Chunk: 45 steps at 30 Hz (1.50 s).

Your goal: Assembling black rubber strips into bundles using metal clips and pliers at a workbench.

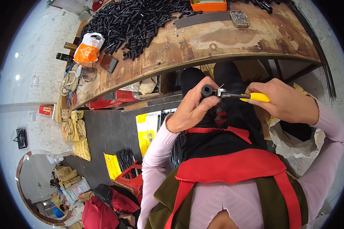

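Over the person's lap, just short of the counter [218, 51], a black tubular part [207, 91] is held with its round hollow end facing up. The left hand [191, 108] has its grip clamped around it, thumb and fingers on opposite sides. The right hand [288, 100] has its grip wrapped around yellow-handled pliers [259, 97], whose metal head points left, right beside the tube; a thin wire sticks up there, and whether the jaws pinch it cannot be made out. On the counter lie a large heap of black tubular pieces [137, 24], a grey strip [202, 20], a tin of small metal bits [240, 26], an orange tray [209, 7], a smartphone [108, 63] and an orange-and-white plastic bag [88, 52]. A red apron [229, 166] covers the person's waist.
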Motion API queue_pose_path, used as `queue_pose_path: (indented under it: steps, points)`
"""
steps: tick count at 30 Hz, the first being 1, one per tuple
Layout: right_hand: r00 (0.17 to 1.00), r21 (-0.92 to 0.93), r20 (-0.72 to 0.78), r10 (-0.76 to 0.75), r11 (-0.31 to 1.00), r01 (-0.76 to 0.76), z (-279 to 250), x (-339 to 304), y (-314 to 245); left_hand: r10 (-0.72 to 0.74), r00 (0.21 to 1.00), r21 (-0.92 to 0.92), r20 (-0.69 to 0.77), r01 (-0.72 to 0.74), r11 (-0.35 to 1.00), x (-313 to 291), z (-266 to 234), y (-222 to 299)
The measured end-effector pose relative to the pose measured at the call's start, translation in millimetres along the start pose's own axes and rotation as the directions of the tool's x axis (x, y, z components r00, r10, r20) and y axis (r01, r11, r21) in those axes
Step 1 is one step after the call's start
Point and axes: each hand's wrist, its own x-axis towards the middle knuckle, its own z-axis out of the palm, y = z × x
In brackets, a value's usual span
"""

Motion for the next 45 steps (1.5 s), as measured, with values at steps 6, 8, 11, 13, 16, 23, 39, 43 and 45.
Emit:
queue_pose_path:
  steps: [6, 8, 11, 13, 16, 23, 39, 43, 45]
  points:
    - [0.990, 0.322, 0.124, 0.060, 0.942, -0.098, 5.7, 3.7, -0.7, -0.029, 0.995, -0.022, 0.098, 0.031, 0.999, -3.5, -2.7, 4.5]
    - [0.979, 0.371, 0.186, 0.087, 0.916, -0.152, 1.6, 2.8, -6.3, -0.045, 0.991, -0.047, 0.128, 0.051, 0.998, -5.5, -3.0, 5.0]
    - [0.927, 0.375, 0.342, 0.152, 0.883, -0.283, -6.8, 2.2, -13.3, 0.060, 0.989, 0.021, 0.138, -0.063, 0.998, -6.4, -3.0, 2.3]
    - [0.888, 0.335, 0.429, 0.164, 0.884, -0.325, -6.8, 2.3, -15.5, 0.110, 0.976, -0.025, 0.188, -0.108, 0.994, -5.9, -2.3, -1.2]
    - [0.788, 0.372, 0.532, 0.311, 0.750, -0.547, 4.6, 3.1, -12.6, 0.152, 0.971, -0.069, 0.184, -0.142, 0.987, -5.1, -2.0, -5.5]
    - [0.980, 0.185, -0.158, -0.118, 0.972, 0.147, 49.6, 29.7, 27.7, 0.034, 0.999, -0.085, -0.001, -0.034, 0.996, 1.4, -8.1, -12.9]
    - [0.819, -0.374, -0.556, -0.143, 0.923, -0.093, -78.2, 140.3, 198.5, -0.146, 0.973, -0.153, -0.179, 0.119, 0.981, 68.7, -17.7, -77.6]
    - [0.873, -0.493, -0.485, -0.055, 0.842, -0.220, -84.8, 161.9, 213.3, -0.159, 0.979, -0.162, -0.129, 0.137, 0.977, 79.9, -20.5, -90.5]
    - [0.884, -0.497, -0.467, -0.034, 0.836, -0.231, -85.1, 165.6, 215.3, -0.146, 0.982, -0.170, -0.123, 0.124, 0.978, 82.8, -20.3, -92.0]
